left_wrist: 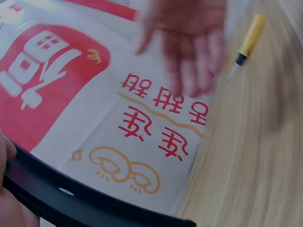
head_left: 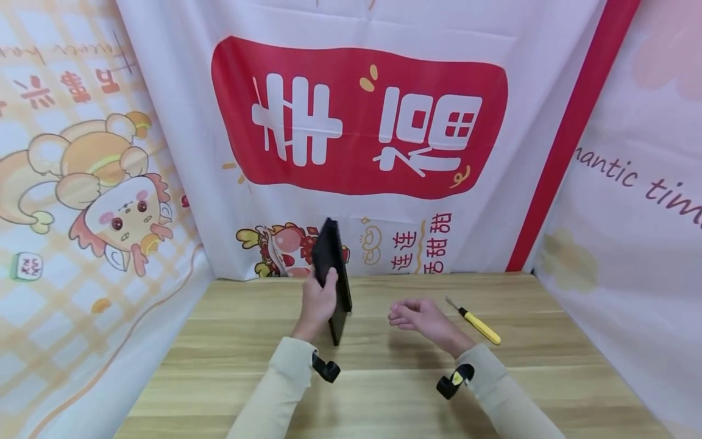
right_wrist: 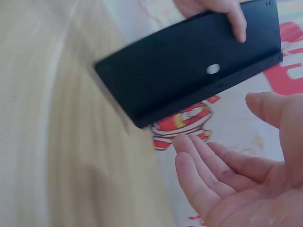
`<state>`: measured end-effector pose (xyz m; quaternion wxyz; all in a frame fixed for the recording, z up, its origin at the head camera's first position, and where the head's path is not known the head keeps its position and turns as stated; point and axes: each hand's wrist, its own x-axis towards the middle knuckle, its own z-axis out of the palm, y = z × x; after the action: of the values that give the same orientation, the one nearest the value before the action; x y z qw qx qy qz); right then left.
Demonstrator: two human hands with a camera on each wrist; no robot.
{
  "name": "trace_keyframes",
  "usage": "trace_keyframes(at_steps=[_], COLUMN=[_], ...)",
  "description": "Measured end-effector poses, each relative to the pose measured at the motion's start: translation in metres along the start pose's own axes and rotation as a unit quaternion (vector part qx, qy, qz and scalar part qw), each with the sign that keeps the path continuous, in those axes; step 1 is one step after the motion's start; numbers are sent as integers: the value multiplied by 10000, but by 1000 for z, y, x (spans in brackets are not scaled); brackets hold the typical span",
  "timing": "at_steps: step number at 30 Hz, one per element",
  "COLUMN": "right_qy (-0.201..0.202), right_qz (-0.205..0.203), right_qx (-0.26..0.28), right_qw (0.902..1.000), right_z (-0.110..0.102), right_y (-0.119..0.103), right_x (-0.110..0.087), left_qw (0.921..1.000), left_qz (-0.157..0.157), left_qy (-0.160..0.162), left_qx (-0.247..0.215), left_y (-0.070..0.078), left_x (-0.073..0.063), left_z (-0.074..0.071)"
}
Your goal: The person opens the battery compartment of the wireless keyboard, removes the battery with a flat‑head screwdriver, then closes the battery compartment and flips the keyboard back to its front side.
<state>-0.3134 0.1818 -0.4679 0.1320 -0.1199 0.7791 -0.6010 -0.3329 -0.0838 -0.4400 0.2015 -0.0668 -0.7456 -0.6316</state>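
My left hand (head_left: 318,302) grips a flat black panel (head_left: 327,244) by its near long side, thumb across one face. Held on end above the table, the panel slants up toward the backdrop. Seen in the right wrist view, the black panel (right_wrist: 175,71) has a raised lip along one long edge and a small whitish oval on its face. To its right, my right hand (head_left: 425,320) hovers over the table, palm turned toward the panel and fingers loosely bent, holding nothing. Beyond that hand lies a screwdriver (head_left: 481,326) with a yellow handle.
The wood-grain table (head_left: 247,353) ends at a hanging white cloth with a red banner (head_left: 359,122). Printed cloths hang along the left side (head_left: 66,292) and right side (head_left: 631,244). Each wrist wears a black strap with a small camera.
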Motion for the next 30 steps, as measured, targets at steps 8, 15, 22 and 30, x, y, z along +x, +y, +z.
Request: trace_keyframes(at_steps=[8,15,22,30], right_qy=[59,89,366,851], right_qz=[370,374,268,352], right_qx=[662,1560,2688,2686], right_qw=[9971,9870,9621,9589], right_z=[31,44,44,11], right_y=[40,47,46,38], right_x=[8,14,16,7], left_qw=[9276,8554,8398,8505], left_qz=[-1362,-1891,-1935,-2135], left_qy=[1334,1568,1609,1624], left_qx=[-3214,-4561,-4810,-4524], left_y=[-28,-39,-46,-55], left_x=[-4,-21,-25,-20], left_z=[-11,-7,-1,-16])
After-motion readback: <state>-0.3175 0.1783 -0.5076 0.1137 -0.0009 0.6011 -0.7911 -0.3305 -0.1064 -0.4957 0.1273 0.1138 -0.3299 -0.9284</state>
